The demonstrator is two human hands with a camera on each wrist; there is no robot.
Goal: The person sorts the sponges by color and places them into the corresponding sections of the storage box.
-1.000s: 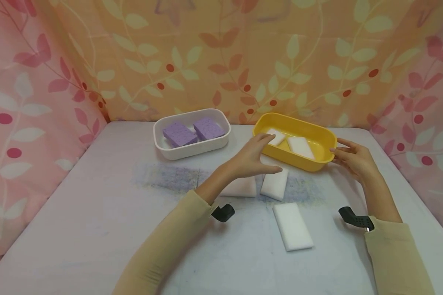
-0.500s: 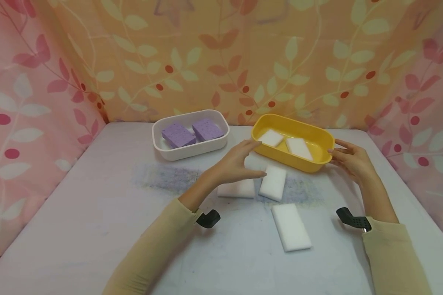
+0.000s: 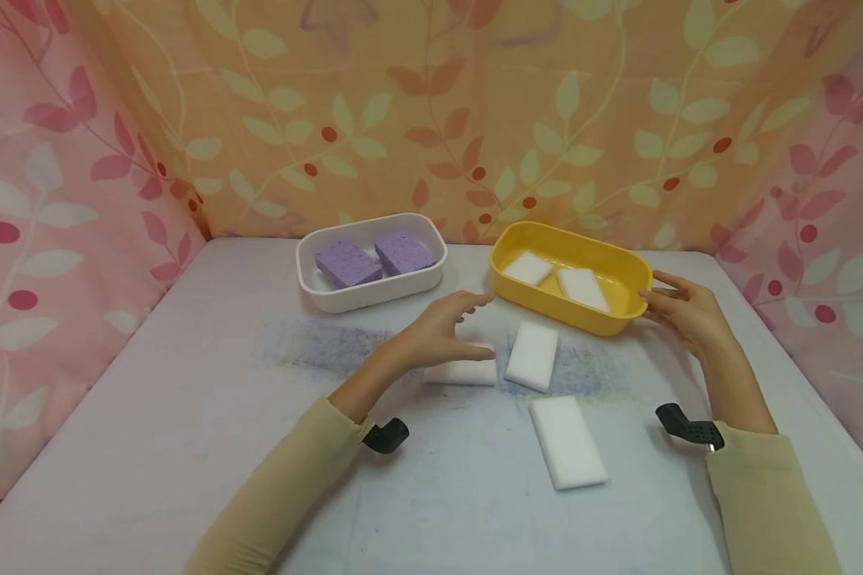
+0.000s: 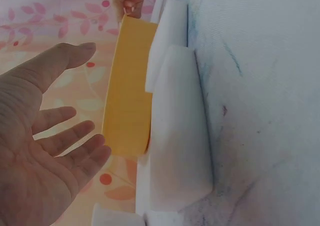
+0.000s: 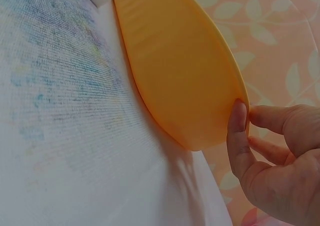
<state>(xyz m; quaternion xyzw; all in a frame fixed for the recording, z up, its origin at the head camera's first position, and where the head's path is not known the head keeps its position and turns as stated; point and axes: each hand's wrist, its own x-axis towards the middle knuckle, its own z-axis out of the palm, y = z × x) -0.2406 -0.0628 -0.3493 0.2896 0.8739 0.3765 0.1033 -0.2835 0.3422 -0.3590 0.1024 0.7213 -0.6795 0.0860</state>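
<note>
My left hand [image 3: 431,335] is held with thumb and fingers spread apart and nothing between them, over a white sponge block [image 3: 467,372] that it partly hides. Right beside that lies a second white block [image 3: 533,357], and a third block [image 3: 568,442] is nearer the front. My right hand [image 3: 690,311] pinches the right end of the yellow tray [image 3: 566,310] by its rim. The right wrist view shows the thumb [image 5: 240,131] over the rim. Inside the tray lie two white blocks, one at the left [image 3: 528,268] and one in the middle [image 3: 583,289].
At the back left stands a white tray [image 3: 381,299] with two purple sponges [image 3: 405,252] in it. A bluish stained patch [image 3: 324,347] runs across the white table cover [image 3: 187,415]. Floral cloth [image 3: 431,120] hangs round the back and sides.
My left hand has drawn back from over the yellow tray's left end, moving left and towards the front. My right hand stays at the tray's right end.
</note>
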